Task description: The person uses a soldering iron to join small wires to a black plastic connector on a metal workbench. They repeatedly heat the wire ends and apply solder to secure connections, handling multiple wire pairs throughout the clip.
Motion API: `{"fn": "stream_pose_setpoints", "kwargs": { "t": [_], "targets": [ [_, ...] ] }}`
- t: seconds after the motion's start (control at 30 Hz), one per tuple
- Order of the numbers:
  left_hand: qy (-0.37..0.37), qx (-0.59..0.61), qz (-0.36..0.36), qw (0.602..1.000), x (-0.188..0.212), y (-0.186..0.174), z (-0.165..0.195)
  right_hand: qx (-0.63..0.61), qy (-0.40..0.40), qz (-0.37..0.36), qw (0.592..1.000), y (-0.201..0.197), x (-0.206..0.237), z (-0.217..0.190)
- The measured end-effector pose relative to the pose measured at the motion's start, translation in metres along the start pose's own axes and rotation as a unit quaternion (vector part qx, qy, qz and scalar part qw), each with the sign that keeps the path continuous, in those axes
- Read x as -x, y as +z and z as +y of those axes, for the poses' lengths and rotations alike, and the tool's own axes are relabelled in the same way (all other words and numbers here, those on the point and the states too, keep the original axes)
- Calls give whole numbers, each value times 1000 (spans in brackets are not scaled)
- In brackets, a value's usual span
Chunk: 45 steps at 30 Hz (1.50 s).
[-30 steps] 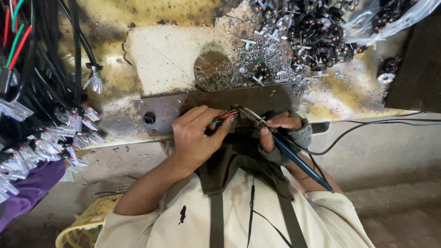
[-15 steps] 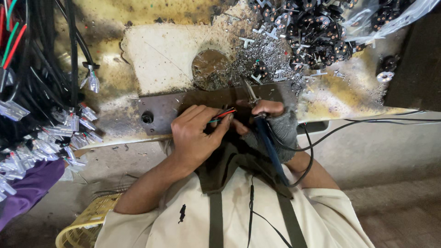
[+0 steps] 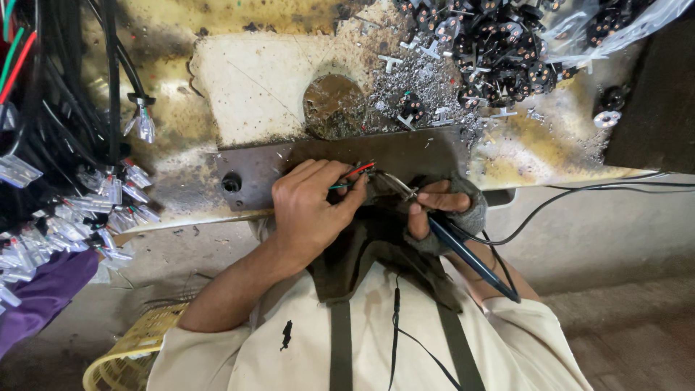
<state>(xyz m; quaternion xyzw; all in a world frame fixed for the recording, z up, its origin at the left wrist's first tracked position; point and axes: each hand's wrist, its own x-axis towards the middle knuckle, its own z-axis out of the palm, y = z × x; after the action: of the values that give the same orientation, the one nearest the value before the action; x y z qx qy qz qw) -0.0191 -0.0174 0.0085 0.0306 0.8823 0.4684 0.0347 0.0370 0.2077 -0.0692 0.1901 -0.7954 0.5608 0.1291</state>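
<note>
Two hands meet over worktop.
Left hand pinches red-green wires; right hand grips soldering iron, tip pointing left at them.

Clear plastic bag: crumpled, transparent, holding small black parts, lying up and right of the dark metal plate. No labels, signs or screens.

Matt dark metal plate, glossy blue plastic soldering iron, stained bench
</note>
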Motion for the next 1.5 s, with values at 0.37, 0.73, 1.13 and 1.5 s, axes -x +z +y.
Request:
{"fn": "stream_pose_setpoints", "kwargs": {
  "t": [0.37,0.73,1.13,1.5],
  "targets": [
    [-5,4,15,1000,-1,4,3,38,-113,-81,990,-14,-24,-3],
    [-17,9,14,1000,-2,3,5,-23,-62,-63,996,-16,-6,8],
    [-19,4,16,1000,-3,5,4,-102,118,-184,971,-28,-2,7],
    [-23,2,20,1000,-4,5,6,24,-87,-162,983,-18,-15,5]
  ]
}}
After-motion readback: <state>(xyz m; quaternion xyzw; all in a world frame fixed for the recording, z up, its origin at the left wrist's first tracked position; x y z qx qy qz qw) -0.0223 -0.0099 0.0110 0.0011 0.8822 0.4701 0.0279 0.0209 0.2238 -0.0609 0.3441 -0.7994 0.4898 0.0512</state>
